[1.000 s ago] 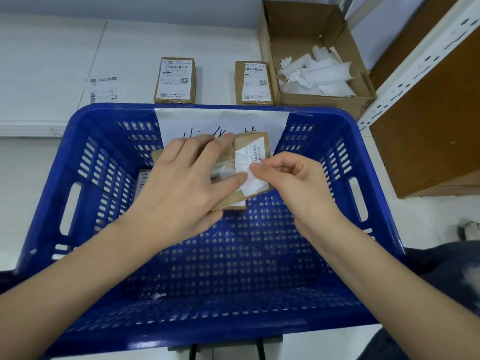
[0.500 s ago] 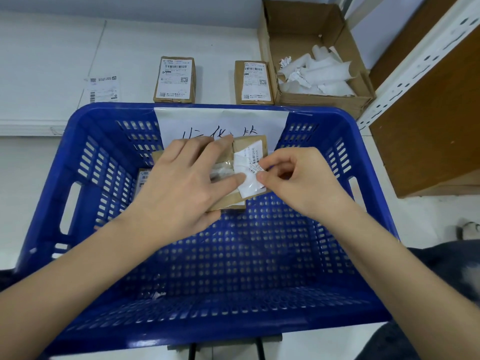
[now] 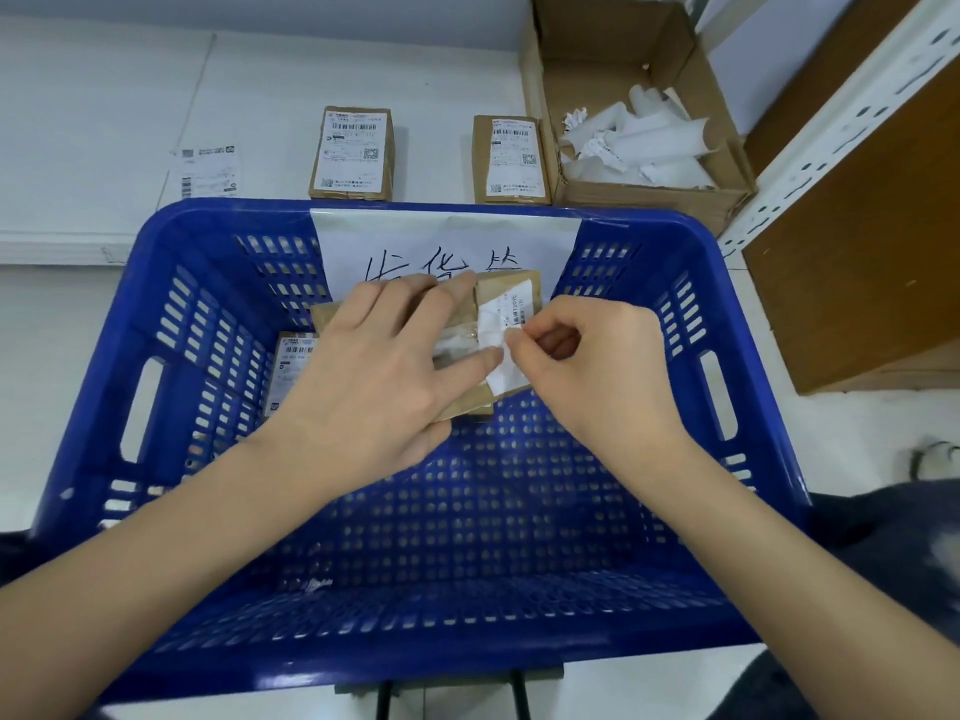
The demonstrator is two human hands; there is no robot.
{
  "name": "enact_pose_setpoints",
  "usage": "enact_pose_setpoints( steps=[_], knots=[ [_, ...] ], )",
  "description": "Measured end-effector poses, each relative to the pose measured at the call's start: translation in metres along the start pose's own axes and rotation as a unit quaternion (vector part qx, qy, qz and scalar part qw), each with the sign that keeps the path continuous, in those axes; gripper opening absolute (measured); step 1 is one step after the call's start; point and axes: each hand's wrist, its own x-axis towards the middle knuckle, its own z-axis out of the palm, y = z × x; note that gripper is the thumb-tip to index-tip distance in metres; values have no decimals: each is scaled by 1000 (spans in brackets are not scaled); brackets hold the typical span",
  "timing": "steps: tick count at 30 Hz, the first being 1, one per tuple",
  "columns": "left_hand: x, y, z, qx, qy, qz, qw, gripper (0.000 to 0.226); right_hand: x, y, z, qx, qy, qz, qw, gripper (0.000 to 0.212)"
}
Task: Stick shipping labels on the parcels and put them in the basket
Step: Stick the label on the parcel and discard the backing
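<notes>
Brown cardboard shows under both hands: a small parcel (image 3: 506,298) is held over the far part of the blue basket (image 3: 769,407), tilted, its far corner near the paper sign (image 3: 447,241) taped to the basket's far wall. The left hand (image 3: 384,366) lies palm-down across the parcel, fingers spread and fairly straight, pressing on its top, the thumb reaching toward the white shipping label (image 3: 501,330). The right hand (image 3: 597,366) comes in from the right with its fingers curled; its grip is a pinch of thumb and forefinger on the label's near edge, just beside the left thumb. The label lies partly on the parcel, its lower corner hanging past the box edge.

Under the left hand, a second labelled parcel (image 3: 291,366) lies on the basket floor against the left wall. The near half of the basket floor is open, with one scrap of paper (image 3: 317,584) on it. Beyond the far rim, on the white table (image 3: 104,96), stand two labelled parcels (image 3: 353,153) (image 3: 514,158), well apart, a loose label sheet (image 3: 208,171) to their left and a carton of peeled backing paper (image 3: 644,142) to their right.
</notes>
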Motion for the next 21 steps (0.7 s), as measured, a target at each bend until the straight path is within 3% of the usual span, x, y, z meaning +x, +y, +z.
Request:
enact_pose_setpoints(
  steps=[5,9,12,15,18,21],
  knots=[
    [1,4,-1,-9,11,-13,1000,66,-6,0,12,-117,83,-127,981,22],
    [-1,-3,-2,-24,19,-35,999,61,-5,4,11,-112,41,-172,978,19],
    [-1,-5,0,-27,7,-37,999,62,-3,4,3,-45,-46,-131,989,20],
    [-1,-4,-2,-33,7,-34,999,61,0,2,-7,63,-100,-23,993,11],
    [0,-5,-4,-32,14,-30,999,62,2,0,-8,135,-104,32,985,6],
    [0,-5,-5,-27,18,-34,999,67,0,0,-3,115,-89,40,989,7]
  ],
)
